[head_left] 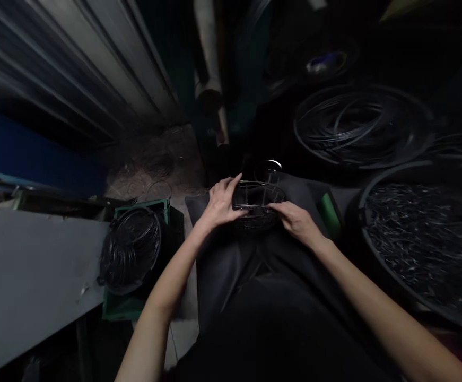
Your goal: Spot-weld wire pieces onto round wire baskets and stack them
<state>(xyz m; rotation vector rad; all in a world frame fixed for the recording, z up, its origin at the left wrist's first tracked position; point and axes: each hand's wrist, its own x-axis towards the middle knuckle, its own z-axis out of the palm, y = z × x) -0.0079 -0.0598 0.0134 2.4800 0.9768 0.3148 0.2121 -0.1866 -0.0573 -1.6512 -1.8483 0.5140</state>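
Wire frame (258,206) could tip if either grip slackens: the left hand (220,202) holds one side, widely spread; the right hand (295,218) pinches the other.

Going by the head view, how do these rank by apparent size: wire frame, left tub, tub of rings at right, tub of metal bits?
1. Tub of metal bits, though partly cut off
2. Tub of rings
3. Left tub
4. Wire frame

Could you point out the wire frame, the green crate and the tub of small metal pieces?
Wire frame (256,206): head view, on its middle ring.
Green crate (119,307): head view, on its near side.
Tub (388,277): head view, on its rim.
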